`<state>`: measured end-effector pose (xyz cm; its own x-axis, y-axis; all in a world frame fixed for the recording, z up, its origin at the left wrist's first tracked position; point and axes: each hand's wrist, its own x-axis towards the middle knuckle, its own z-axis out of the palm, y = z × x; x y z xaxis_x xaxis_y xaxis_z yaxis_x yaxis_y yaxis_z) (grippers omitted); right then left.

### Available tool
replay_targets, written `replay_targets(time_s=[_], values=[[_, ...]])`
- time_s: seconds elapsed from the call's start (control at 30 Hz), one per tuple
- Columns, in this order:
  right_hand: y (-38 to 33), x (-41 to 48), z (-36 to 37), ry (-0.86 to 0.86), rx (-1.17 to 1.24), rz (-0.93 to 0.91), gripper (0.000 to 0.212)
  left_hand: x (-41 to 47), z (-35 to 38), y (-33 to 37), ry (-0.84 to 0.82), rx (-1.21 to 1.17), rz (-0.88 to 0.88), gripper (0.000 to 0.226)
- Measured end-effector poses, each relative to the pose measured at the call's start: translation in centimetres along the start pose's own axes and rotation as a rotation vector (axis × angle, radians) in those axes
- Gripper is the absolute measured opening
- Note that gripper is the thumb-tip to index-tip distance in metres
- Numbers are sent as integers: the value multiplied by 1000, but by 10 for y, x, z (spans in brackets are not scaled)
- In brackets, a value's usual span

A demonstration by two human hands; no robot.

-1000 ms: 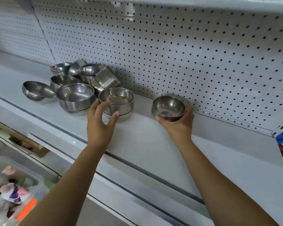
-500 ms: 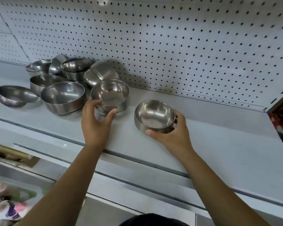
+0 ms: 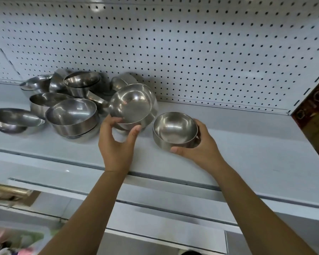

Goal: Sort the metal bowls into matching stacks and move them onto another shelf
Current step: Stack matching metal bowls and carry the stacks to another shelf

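Pegboard (image 3: 191,52) backed the grey shelf (image 3: 247,144) where you were working, about midway along it. Your left grip (image 3: 116,144) pinched the tilted bowl (image 3: 131,102) by its lower rim, thumb on one side and fingertips on the other, with its mouth turned toward you. Your right grip (image 3: 201,146) cupped the small bowl (image 3: 174,127) just beside it, nearer the shelf's front edge, thumb across the front wall.

That left pinch looked like the weak point. It was polished steel held only at the rim, so a slight slip could have dropped the bowl onto whatever sat under it or sent it over the front edge. Swinging it across to nest could also have clipped the small bowl's rim. The leaning heap (image 3: 77,83) toward the back left corner looked loosely propped, and a nudge from your left forearm might have set it sliding into the wide stack (image 3: 72,116) and the shallow bowl (image 3: 13,119) at the left end.

You could not see much of what lay beneath the tilted bowl, only a curved sliver of steel. Your right fingers were hidden behind the small bowl, and I could not tell whether it rested on the shelf or hung just above it. How many bowls the heap held was unclear, and so was whether your two bowls truly matched. The dark box (image 3: 313,115) was cut off at the right, and the lower left was a blur.
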<state>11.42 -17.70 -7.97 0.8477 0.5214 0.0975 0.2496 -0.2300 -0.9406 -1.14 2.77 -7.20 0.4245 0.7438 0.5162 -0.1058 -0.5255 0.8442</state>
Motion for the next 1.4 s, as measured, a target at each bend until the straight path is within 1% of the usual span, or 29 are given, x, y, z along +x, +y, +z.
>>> replay_targets(time_s=[0.07,0.17,0.27,0.37,0.47,0.67,0.8,0.97,1.17,1.23,1.3,1.4], values=[[-1,-1,0,0,-5,-1,105,4,0,9,-59,-33,38,41],[-2,-2,0,3,-2,-2,105,14,1,21,-218,-49,61,40],[-4,-3,-1,3,-8,-9,103,23,3,27,-381,-16,76,41],[-3,-2,-1,1,-11,-19,105,27,6,28,-492,57,132,44],[0,-1,-1,-8,-4,-17,105,30,7,25,-568,105,149,43],[-1,-1,-1,-8,34,5,103,29,11,22,-654,169,167,44],[-1,-1,-2,-7,49,8,100,28,10,19,-674,208,189,46],[-3,-2,-2,-10,48,13,102,28,9,14,-691,202,193,48],[-10,-6,-2,-7,35,23,96,25,7,15,-728,172,165,52],[-13,-10,-2,-4,31,32,96,24,2,20,-739,141,136,56],[-17,-16,-1,-8,47,47,92,24,-6,23,-663,115,113,59],[-24,-25,7,-23,82,58,89,29,-24,19,-409,108,74,48]])
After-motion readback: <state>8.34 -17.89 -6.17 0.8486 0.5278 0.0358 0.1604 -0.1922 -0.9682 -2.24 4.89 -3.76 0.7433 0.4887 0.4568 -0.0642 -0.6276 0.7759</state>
